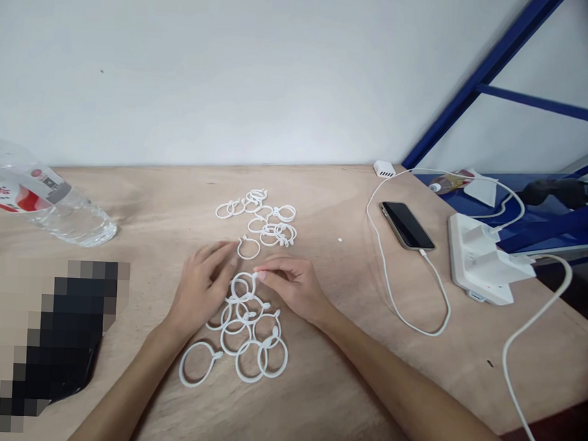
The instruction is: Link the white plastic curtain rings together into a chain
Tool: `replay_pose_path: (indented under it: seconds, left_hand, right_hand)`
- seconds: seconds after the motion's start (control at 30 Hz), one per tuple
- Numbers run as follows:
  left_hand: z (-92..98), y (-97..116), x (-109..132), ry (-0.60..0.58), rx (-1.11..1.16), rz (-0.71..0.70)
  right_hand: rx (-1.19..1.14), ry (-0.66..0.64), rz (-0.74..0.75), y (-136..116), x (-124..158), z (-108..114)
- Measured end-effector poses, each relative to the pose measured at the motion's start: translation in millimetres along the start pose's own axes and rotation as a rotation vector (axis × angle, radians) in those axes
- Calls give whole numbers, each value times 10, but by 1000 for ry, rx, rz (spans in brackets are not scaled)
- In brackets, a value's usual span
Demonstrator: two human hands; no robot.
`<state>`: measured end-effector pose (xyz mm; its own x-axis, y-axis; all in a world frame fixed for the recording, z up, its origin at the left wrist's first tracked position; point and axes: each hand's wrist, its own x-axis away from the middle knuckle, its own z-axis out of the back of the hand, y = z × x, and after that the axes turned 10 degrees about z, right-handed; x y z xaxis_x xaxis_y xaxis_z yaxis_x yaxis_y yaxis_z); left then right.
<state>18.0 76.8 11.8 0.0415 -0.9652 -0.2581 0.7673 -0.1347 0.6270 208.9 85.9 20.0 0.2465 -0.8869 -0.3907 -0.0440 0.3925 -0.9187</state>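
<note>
A: Where is the ring (242,286)?

B: At the middle of the table (325,391), pinched at its right edge by the right hand (296,285), thumb and fingertips closed together on it.

A: And the left hand (201,288)?

B: Just left of that ring, palm down, fingers loosely bent and touching the near rings (249,358). I cannot tell whether it grips any of them.

A: How do the near rings lie?

B: Flat and overlapping in a cluster, spreading from the held ring towards the person, between the two forearms.

A: Anything beyond the hands?

B: A lone ring (248,248) just past the fingertips, then the far rings (265,219) in a loose heap, apart from the near ones.

A: What crowds the sides?

B: On the right, well apart, a phone (407,225) lies face up with a white cable (392,296) looping nearer, and a power strip (472,264) sits further right at the table's edge. On the left, a blurred dark patch (59,340) lies near the left forearm.

A: Any containers?

B: One clear bottle (55,207), far left, on its side. Its contents are hard to make out.
</note>
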Motion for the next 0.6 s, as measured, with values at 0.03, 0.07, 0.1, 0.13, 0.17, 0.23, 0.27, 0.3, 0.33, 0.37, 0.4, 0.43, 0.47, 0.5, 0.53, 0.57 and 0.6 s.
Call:
replay_pose_path:
  seconds: [0.03, 0.07, 0.1, 0.13, 0.17, 0.23, 0.27, 0.3, 0.33, 0.37, 0.4, 0.43, 0.47, 0.5, 0.53, 0.57, 0.6]
  left_hand:
    - [-10, -4, -6, -38, -33, -15]
    - [-17, -3, -8, -64, -64, -26]
    - [-20, 3, -7, -74, -88, -29]
    - [-20, 12, -5, -70, -98, -24]
    - [-17, 23, -3, -64, -91, -14]
    - [-8, 46, 0, -38, -51, 17]
    - [-4, 55, 1, -21, -28, 34]
    - [0, 63, 1, -9, -8, 49]
    - [3, 69, 2, 0, 8, 63]
    - [6, 72, 3, 6, 19, 76]
    - [8, 74, 5, 8, 27, 92]
    - [10, 74, 7, 9, 33, 109]
    - [11, 72, 9, 12, 40, 129]
    - [12, 68, 11, 15, 48, 146]
    - [12, 64, 13, 17, 56, 155]
    - [10, 59, 13, 12, 63, 154]
    - [8, 54, 13, 7, 67, 146]
  right_hand:
    - [-7, -11, 14, -5, -3, 2]
    - [-15, -16, 26, -9, -7, 5]
    - [-23, -14, 32, -13, -11, 8]
    - [-28, -9, 33, -16, -15, 11]
    - [-31, 0, 32, -18, -18, 13]
    - [-30, 12, 28, -19, -22, 16]
    - [-27, 16, 25, -19, -22, 16]
    - [-23, 17, 21, -19, -22, 15]
    - [-20, 18, 15, -17, -21, 13]
    - [-17, 20, 9, -14, -20, 11]
    - [-14, 22, 3, -11, -19, 10]
    - [-9, 25, -3, -6, -18, 9]
    - [-3, 26, -7, -2, -17, 8]
    - [4, 26, -9, 3, -17, 9]
    - [11, 24, -9, 7, -16, 9]
    - [17, 20, -7, 11, -16, 10]
    - [23, 15, -1, 13, -16, 11]
